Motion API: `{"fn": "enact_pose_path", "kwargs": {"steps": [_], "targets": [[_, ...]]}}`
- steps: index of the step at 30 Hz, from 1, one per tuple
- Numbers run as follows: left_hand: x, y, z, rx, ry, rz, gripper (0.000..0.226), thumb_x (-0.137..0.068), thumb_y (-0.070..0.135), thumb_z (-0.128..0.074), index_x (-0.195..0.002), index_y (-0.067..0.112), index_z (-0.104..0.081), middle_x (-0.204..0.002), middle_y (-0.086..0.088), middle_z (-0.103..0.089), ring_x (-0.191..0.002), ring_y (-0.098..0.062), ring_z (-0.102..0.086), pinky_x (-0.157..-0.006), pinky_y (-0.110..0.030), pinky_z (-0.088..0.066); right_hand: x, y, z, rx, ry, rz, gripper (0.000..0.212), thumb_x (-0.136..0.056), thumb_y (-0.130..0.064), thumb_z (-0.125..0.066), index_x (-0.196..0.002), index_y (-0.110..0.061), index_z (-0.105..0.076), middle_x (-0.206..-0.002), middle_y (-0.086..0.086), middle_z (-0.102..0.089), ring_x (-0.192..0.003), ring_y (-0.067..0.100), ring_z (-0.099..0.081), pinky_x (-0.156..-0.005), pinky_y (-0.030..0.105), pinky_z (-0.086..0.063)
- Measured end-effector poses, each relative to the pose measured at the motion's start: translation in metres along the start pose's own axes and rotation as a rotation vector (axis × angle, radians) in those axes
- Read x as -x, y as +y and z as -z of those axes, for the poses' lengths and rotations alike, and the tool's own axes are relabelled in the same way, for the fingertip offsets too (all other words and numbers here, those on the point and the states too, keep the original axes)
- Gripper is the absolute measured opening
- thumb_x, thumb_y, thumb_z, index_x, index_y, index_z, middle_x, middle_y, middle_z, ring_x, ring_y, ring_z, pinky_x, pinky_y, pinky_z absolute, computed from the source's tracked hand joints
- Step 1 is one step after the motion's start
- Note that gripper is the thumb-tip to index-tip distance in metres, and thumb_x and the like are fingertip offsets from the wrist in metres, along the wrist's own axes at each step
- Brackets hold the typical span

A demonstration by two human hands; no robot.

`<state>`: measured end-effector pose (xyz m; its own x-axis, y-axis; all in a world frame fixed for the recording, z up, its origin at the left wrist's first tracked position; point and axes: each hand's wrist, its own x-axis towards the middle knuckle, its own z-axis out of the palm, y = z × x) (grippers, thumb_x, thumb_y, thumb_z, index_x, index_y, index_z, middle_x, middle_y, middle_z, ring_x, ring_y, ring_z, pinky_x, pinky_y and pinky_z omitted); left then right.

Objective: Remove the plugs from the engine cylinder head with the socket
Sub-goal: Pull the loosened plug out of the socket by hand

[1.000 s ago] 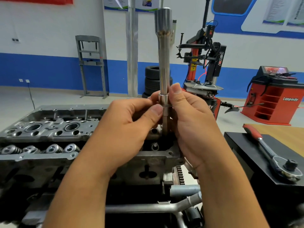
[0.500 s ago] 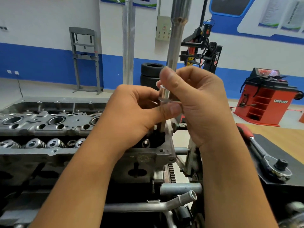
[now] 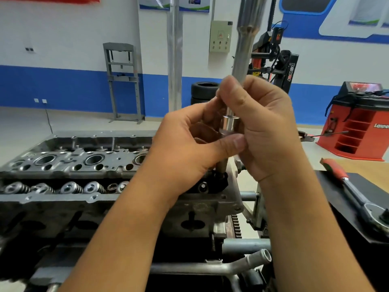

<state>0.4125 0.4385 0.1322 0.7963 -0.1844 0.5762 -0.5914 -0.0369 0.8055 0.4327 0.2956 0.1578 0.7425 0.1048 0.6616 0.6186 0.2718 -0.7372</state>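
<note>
- Both hands are on a long spark plug socket [image 3: 240,66], which stands near upright over the near end of the engine cylinder head [image 3: 88,165], its top out of frame.
- The right hand [image 3: 265,127] has its grip curled round the shaft, thumb at the upper edge of the grip and palm against the collar [image 3: 229,125].
- The left hand [image 3: 189,148] pinches the tool below the collar, with its thumb pressed across the front; its fingers behind are hidden.
- Below the grip, the lower shank enters a dark plug well; whether the socket is seated on a plug cannot be told.
- Left of the grip: open wells and a row of valve springs [image 3: 63,187].
- Right of the grip, well apart: a red-handled ratchet wrench [image 3: 355,197] lies on the dark worktop [image 3: 336,207].
- Judgement: the step is turning the socket by hand. Keep the shaft in line with the well and avoid side load, which could crack the plug's insulator. Lift straight up once the thread is free.
</note>
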Motion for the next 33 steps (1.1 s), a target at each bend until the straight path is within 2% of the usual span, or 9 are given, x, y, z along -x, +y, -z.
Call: {"fn": "enact_pose_path", "kwargs": {"steps": [2,4,8,13,16,22,27,30,33], "targets": [[0.001,0.002,-0.001,-0.030,-0.019,0.003,0.040,-0.079,0.028,-0.080,-0.119,0.028,-0.073,-0.085,0.008,-0.077,-0.081,-0.014,-0.076,-0.073,-0.033,-0.065,0.000,0.000,-0.002,-0.027,0.013,0.002,0.023,-0.092,-0.027,-0.070,-0.081,-0.007,-0.068,-0.075,0.009,-0.067,-0.076,0.030,-0.066,-0.078,0.050,-0.057],[0.001,0.004,0.003,-0.075,-0.125,0.038,0.020,-0.094,0.025,-0.070,-0.114,0.027,-0.074,-0.096,0.002,-0.080,-0.092,-0.017,-0.078,-0.086,-0.043,-0.065,0.000,-0.001,-0.001,-0.027,-0.015,-0.018,0.027,-0.096,-0.031,-0.064,-0.084,-0.008,-0.071,-0.080,0.014,-0.072,-0.080,0.032,-0.071,-0.077,0.048,-0.060],[0.003,0.014,0.016,-0.170,-0.246,0.095,0.021,-0.107,0.019,-0.057,-0.114,0.031,-0.072,-0.104,0.007,-0.079,-0.101,-0.016,-0.076,-0.083,-0.040,-0.065,0.002,-0.009,0.000,-0.004,-0.092,-0.053,0.035,-0.103,-0.035,-0.054,-0.092,-0.009,-0.074,-0.089,0.017,-0.077,-0.089,0.029,-0.075,-0.073,0.036,-0.059],[0.008,0.015,0.009,-0.181,-0.179,0.121,0.023,-0.106,0.018,-0.058,-0.117,0.035,-0.069,-0.098,0.007,-0.078,-0.096,-0.020,-0.076,-0.079,-0.047,-0.065,0.006,-0.012,-0.007,0.038,-0.038,-0.043,0.027,-0.100,-0.034,-0.058,-0.099,-0.010,-0.069,-0.088,0.015,-0.076,-0.078,0.026,-0.073,-0.063,0.035,-0.058],[0.010,0.016,0.005,-0.197,-0.131,0.113,0.020,-0.102,0.022,-0.065,-0.116,0.036,-0.068,-0.096,0.006,-0.079,-0.091,-0.017,-0.077,-0.078,-0.046,-0.065,0.008,-0.013,-0.012,0.022,0.067,0.046,0.015,-0.096,-0.025,-0.069,-0.090,-0.011,-0.064,-0.083,0.011,-0.074,-0.075,0.029,-0.072,-0.069,0.043,-0.062],[0.012,0.013,0.002,-0.159,0.031,0.131,0.016,-0.088,0.026,-0.081,-0.103,0.027,-0.076,-0.088,0.003,-0.080,-0.084,-0.017,-0.079,-0.074,-0.045,-0.066,0.008,-0.016,-0.016,-0.006,0.056,-0.008,0.030,-0.107,-0.031,-0.052,-0.099,-0.008,-0.069,-0.083,0.014,-0.074,-0.078,0.032,-0.074,-0.074,0.045,-0.063],[0.012,0.014,0.012,-0.318,-0.110,0.082,0.020,-0.088,0.024,-0.082,-0.104,0.035,-0.076,-0.091,0.013,-0.080,-0.088,-0.006,-0.076,-0.082,-0.038,-0.060,0.007,-0.010,-0.024,-0.069,0.064,0.007,0.022,-0.107,-0.034,-0.052,-0.115,-0.013,-0.054,-0.069,0.009,-0.068,-0.067,0.028,-0.071,-0.063,0.041,-0.061],[0.012,0.012,0.011,-0.447,-0.154,0.069,0.027,-0.084,0.023,-0.085,-0.104,0.036,-0.073,-0.090,0.014,-0.078,-0.083,-0.005,-0.075,-0.078,-0.035,-0.060,0.006,-0.006,-0.028,-0.062,0.128,0.074,0.019,-0.099,-0.033,-0.066,-0.100,-0.017,-0.054,-0.060,0.002,-0.060,-0.056,0.022,-0.062,-0.057,0.035,-0.055],[0.010,0.010,0.003,-0.417,-0.139,0.059,0.026,-0.089,0.016,-0.080,-0.105,0.034,-0.072,-0.093,0.011,-0.078,-0.088,-0.009,-0.075,-0.082,-0.040,-0.061,0.004,-0.006,-0.028,0.005,0.187,0.141,0.020,-0.096,-0.034,-0.069,-0.085,-0.018,-0.061,-0.067,0.002,-0.065,-0.056,0.021,-0.061,-0.055,0.029,-0.051]]}}
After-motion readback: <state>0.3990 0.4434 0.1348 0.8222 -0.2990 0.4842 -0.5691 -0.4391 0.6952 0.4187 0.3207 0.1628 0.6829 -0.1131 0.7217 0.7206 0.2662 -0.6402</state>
